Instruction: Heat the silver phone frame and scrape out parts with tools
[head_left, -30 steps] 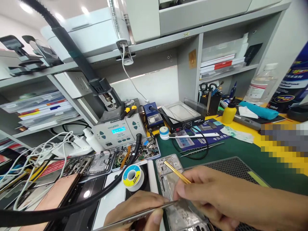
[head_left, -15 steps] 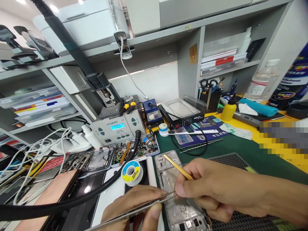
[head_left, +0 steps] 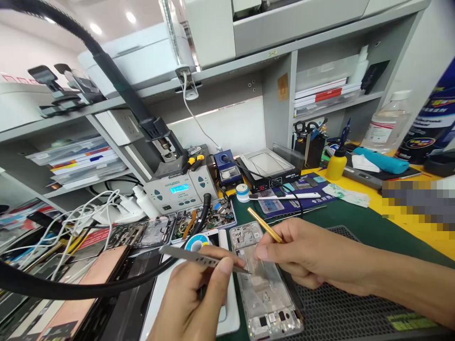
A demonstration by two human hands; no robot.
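My left hand (head_left: 199,289) is closed around grey metal tweezers (head_left: 202,258), their tips pointing right over a silver phone frame (head_left: 254,305). Whether the tips touch the frame, I cannot tell. Pinched in my right hand (head_left: 302,251) is a slim tool with a gold handle (head_left: 263,223), its handle end slanting up to the left. The working end of this tool is hidden behind my fingers. The phone frame lies flat beneath both hands, with small circuit parts at its near end. A white-edged phone (head_left: 232,318) lies under my left hand.
A black perforated mat (head_left: 334,310) lies right of the phone frame. A solder-wire spool (head_left: 195,240), a tray of small parts (head_left: 232,219) and a thick black hose (head_left: 117,288) are at left. Behind stand a grey heat station (head_left: 181,192) and a heating plate (head_left: 272,166).
My left hand has turned the tweezers so their tips slope down to the right, apart from my right fingers. My right hand has risen slightly. The view has shifted a little.
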